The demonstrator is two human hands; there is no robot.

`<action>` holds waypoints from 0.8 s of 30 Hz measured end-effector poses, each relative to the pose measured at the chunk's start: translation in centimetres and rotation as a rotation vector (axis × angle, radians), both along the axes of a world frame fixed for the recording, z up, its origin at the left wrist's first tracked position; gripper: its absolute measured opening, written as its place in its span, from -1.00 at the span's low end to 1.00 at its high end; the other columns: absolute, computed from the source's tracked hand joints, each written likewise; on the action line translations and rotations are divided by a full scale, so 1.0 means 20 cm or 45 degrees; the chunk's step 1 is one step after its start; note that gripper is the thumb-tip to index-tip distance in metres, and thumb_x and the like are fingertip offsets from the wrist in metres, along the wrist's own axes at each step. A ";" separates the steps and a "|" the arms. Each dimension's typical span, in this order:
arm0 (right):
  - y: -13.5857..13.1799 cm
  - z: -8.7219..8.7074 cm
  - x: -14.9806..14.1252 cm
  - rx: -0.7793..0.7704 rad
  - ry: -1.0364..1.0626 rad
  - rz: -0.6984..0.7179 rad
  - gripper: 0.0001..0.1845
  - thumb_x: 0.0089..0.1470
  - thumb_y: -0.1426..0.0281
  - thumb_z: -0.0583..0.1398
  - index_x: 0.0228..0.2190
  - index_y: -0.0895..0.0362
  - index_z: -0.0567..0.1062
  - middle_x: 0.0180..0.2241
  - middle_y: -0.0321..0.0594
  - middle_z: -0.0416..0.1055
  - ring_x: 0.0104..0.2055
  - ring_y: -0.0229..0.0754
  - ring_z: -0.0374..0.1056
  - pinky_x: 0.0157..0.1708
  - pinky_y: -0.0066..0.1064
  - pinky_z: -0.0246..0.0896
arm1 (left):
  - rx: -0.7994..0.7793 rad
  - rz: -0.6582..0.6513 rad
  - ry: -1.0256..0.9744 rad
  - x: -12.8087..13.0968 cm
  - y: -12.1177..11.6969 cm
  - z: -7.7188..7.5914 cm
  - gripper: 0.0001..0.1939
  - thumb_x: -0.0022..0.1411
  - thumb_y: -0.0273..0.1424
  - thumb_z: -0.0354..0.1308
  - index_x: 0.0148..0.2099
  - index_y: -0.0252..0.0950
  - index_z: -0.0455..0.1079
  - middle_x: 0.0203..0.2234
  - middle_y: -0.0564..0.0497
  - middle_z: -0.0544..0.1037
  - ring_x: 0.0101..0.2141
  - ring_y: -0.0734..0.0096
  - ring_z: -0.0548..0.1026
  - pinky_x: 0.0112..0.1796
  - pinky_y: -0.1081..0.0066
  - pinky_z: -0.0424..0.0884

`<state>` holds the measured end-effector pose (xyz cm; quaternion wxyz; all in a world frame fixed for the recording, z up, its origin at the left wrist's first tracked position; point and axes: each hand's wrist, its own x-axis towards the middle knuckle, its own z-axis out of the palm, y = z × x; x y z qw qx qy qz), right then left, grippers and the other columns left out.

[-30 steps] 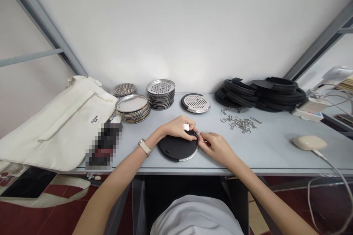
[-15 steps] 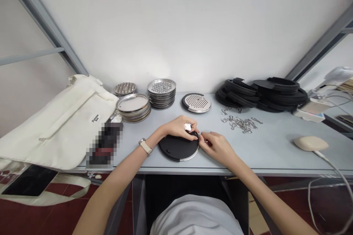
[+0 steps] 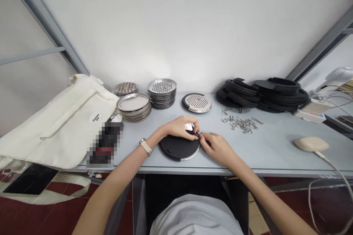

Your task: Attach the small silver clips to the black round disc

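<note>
Two hands meet at the disc (image 3: 179, 147), below centre of the head view. We note the left hand (image 3: 180, 126) closed on its upper right rim, a white wad (image 3: 188, 126) against the fingers. The right hand (image 3: 216, 145) is pinched narrow beside that rim; we cannot tell what it holds. Clips (image 3: 242, 123) lie right of centre.

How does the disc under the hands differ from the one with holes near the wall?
The black disc shows a mostly smooth, dark face, while the perforated disc shows a pale metal face full of holes. The left hand is on the black disc; no hand touches the perforated disc. Both are round, with black parts and a silvery metal edge.
</note>
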<state>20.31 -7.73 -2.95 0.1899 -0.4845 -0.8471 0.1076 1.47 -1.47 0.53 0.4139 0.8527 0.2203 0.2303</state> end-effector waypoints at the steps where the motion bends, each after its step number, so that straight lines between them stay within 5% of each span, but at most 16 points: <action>1: 0.00 0.00 0.00 0.002 -0.006 -0.007 -0.63 0.23 0.32 -0.12 -0.53 0.10 0.30 -0.59 -0.27 0.33 -0.53 -0.26 0.22 -0.47 -0.46 -0.07 | 0.019 0.001 -0.003 0.00 0.00 0.00 -0.84 -0.09 -0.52 0.23 -0.40 -0.35 0.31 -0.40 0.04 0.48 -0.35 0.50 0.42 -0.27 0.51 0.30; 24: -0.01 -0.01 -0.01 0.137 -0.211 -0.101 -0.63 0.23 0.33 -0.13 -0.46 0.12 0.37 -0.58 -0.22 0.40 -0.52 -0.23 0.28 -0.49 -0.42 -0.13 | 0.332 0.116 0.034 0.02 -0.01 -0.01 -0.78 -0.09 -0.47 0.22 -0.31 -0.32 0.32 -0.38 0.04 0.46 -0.31 0.44 0.41 -0.20 0.45 0.29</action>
